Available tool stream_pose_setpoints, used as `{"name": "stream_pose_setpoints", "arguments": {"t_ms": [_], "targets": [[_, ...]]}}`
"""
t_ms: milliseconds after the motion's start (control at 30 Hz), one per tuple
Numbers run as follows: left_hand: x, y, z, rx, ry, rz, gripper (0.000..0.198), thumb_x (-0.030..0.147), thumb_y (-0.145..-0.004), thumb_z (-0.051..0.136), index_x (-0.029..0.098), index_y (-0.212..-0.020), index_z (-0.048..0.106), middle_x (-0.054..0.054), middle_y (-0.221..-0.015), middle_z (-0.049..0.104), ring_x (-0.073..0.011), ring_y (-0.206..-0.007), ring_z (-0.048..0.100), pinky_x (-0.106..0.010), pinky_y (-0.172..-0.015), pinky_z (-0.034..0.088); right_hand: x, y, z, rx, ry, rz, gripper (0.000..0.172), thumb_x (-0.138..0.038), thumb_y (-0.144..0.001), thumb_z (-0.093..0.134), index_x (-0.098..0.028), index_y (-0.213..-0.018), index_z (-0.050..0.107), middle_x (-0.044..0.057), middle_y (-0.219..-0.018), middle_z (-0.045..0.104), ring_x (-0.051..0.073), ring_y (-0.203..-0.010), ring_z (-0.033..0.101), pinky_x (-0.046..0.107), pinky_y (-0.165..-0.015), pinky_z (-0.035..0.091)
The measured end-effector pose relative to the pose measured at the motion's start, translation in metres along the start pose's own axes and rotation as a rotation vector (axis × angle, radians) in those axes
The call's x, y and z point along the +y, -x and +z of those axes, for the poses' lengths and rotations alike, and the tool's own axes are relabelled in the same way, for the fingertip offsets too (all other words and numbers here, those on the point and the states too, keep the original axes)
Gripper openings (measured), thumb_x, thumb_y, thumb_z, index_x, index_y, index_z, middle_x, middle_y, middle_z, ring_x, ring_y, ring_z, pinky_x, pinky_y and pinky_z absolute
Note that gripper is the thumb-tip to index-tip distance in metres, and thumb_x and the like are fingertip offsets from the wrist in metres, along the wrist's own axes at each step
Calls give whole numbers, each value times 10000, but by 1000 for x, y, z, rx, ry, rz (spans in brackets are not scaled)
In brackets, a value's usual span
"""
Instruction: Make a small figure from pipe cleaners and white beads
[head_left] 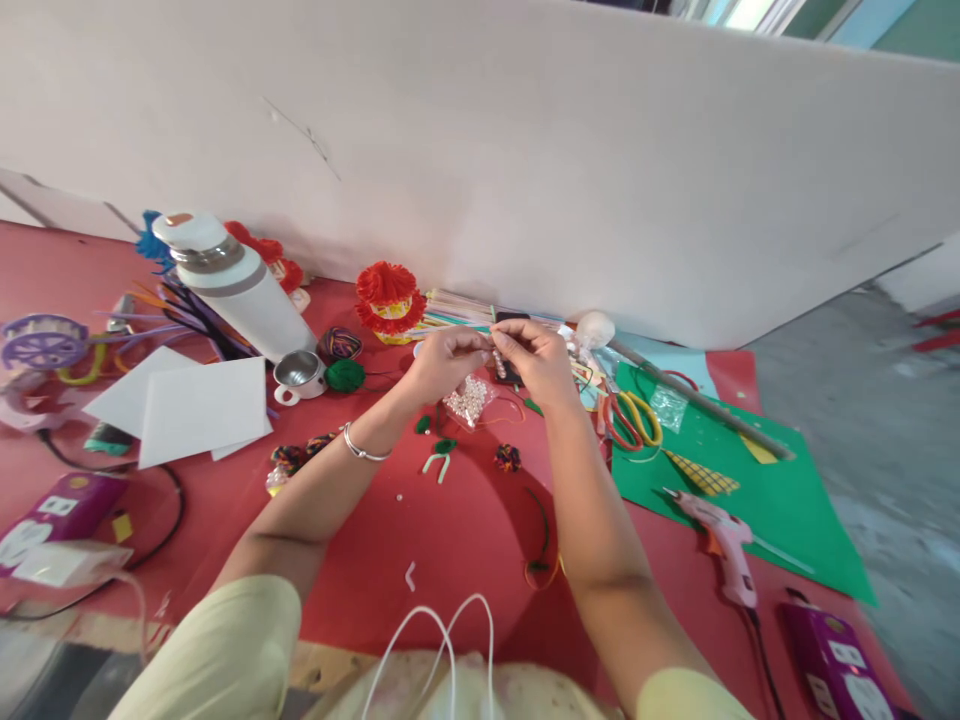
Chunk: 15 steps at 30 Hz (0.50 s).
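Both hands are raised over the middle of the red table, fingertips almost meeting. My left hand (448, 362) is closed in a pinch; what lies between its fingers is too small to make out. My right hand (537, 362) pinches what looks like a short string of pearl beads (500, 364), which hangs below the fingertips. Just beneath is a clear bag of pearl beads (469, 401). Nearer me lie green yarn pieces (445, 446), a pale bent pipe cleaner (436, 466), a multicoloured yarn pom-pom (508, 458) and a loose bead (399, 497).
A white flask (244, 290), a small cup (298, 375) and white paper sheets (204, 408) stand or lie left. At right, scissors (634, 420) and a pink glue gun (724, 545) rest on green sheet (787, 500). A pale panel (480, 150) rises behind.
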<state>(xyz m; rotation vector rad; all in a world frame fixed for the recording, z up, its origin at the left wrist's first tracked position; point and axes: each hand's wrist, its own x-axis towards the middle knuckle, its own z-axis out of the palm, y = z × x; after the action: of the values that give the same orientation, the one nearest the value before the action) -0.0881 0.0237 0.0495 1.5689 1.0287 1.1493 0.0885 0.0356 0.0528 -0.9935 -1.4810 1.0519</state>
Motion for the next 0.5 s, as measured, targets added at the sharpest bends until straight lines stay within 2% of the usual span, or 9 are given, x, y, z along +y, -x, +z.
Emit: {"name": "stream_pose_setpoints", "arguments": {"t_ms": [67,200,333,500], "targets": [[0,1,1,-69,112,-73,154,305,-814,683,160,-835,729,-5,-690,655,-62,-437,451,-207,-410,354,1,2,2,-2,19,-3,283,-460,-831,776,-213,-970,787,7,-819,712,130,-695,578,249,-600,456],[-3,1,6,-129,238,-110,167,326,-788,720,164,-755,699,52,-515,495,-44,-400,340,-213,-397,239,0,9,2,49,40,-5,254,-440,-844,768,-222,-975,786,1,-820,719,119,-660,563,253,-608,460],[-3,5,13,-141,316,-149,239,390,-773,760,163,-744,689,73,-497,416,-36,-404,265,-227,-406,164,-1,17,-5,127,99,-23,256,-442,-841,769,-222,-971,784,9,-845,736,136,-713,604,268,-660,493],[0,7,16,-158,349,-158,277,422,-772,778,159,-745,692,70,-500,416,-37,-403,258,-237,-411,139,-4,24,-11,125,106,-36,280,-467,-843,768,-215,-965,772,20,-879,753,135,-715,613,276,-682,510]]}}
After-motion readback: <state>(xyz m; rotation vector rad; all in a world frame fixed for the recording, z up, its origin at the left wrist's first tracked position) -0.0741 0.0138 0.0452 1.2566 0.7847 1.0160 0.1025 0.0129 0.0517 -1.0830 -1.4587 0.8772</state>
